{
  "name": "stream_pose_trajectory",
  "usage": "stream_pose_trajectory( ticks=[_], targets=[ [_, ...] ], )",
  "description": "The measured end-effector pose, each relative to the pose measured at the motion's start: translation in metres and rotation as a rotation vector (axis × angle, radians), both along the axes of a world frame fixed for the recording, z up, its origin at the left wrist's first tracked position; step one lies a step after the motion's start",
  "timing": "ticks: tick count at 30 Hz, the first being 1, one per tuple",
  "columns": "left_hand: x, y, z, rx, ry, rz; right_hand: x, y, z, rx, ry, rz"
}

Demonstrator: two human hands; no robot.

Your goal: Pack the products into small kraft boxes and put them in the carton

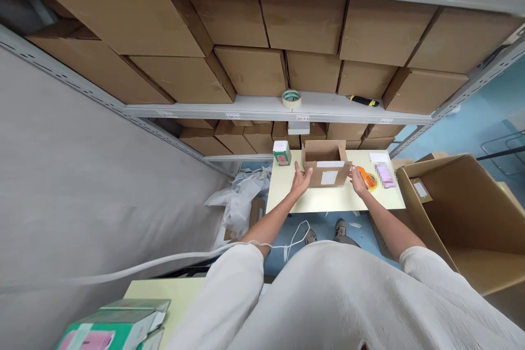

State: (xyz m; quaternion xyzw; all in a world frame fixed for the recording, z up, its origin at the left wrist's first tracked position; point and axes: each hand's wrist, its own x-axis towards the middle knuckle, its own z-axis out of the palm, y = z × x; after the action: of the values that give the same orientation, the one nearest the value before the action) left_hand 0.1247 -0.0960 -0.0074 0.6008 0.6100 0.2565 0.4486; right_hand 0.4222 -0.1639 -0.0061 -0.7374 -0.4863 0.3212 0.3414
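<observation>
An open cardboard box (339, 176) stands on the small pale yellow table (283, 197), with white labels on its front and its flaps up. My left hand (301, 180) presses against the box's left side, thumb raised and fingers around the lower corner. At the right edge, my right hand (357, 180) has its fingers closed on the side flap. An orange tape dispenser (371, 180) lies just beyond that hand. Left of the carton is a small white and green box (281, 154).
Shelves of brown cartons (307, 22) rise in front, with a tape roll (291, 99) and a utility knife (363, 101) on one ledge. At right stands a large open carton (435, 219). Plastic wrap (241, 202) lies at left. A white cable (180, 256) passes by my left arm.
</observation>
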Motion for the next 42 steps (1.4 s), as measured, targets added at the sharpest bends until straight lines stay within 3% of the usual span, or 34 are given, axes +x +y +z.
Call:
stream_pose_trajectory(
  ticks=[3, 6, 8, 10, 12, 14, 19, 25, 29, 33, 35, 42],
  targets=[
    [-0.006, -0.006, 0.01, 0.081, 0.038, 0.083, 0.004, -0.006, -0.001, -0.058, 0.162, -0.057],
    [-0.006, 0.0, 0.03, 0.306, 0.139, 0.125, 0.011, -0.005, 0.007, -0.08, 0.142, -0.108],
    [-0.004, 0.007, 0.043, 0.445, 0.171, -0.005, 0.015, 0.0, 0.016, -0.048, 0.081, -0.134],
    [-0.001, 0.016, 0.052, 0.497, 0.181, -0.239, 0.017, 0.006, 0.026, 0.019, 0.015, -0.126],
    [0.003, 0.026, 0.053, 0.477, 0.202, -0.438, 0.016, 0.011, 0.036, 0.085, -0.031, -0.084],
    [0.006, 0.035, 0.05, 0.411, 0.247, -0.54, 0.013, 0.016, 0.046, 0.138, -0.066, -0.028],
    [0.005, 0.05, 0.034, 0.247, 0.422, -0.641, -0.003, 0.02, 0.068, 0.185, -0.246, 0.222],
    [0.006, 0.046, 0.035, 0.086, 0.704, -0.733, -0.031, 0.017, 0.081, 0.006, -0.582, 0.637],
    [0.011, 0.052, 0.037, 0.072, 0.763, -0.743, -0.036, 0.011, 0.083, -0.006, -0.807, 0.65],
    [0.012, 0.061, 0.033, 0.094, 0.781, -0.745, -0.024, -0.001, 0.078, 0.041, -0.935, 0.42],
    [0.013, 0.064, 0.029, 0.107, 0.791, -0.748, -0.016, -0.005, 0.07, 0.019, -0.923, 0.371],
    [0.016, 0.067, 0.024, 0.114, 0.814, -0.755, 0.005, 0.001, 0.038, -0.195, -0.664, 0.444]
  ],
)
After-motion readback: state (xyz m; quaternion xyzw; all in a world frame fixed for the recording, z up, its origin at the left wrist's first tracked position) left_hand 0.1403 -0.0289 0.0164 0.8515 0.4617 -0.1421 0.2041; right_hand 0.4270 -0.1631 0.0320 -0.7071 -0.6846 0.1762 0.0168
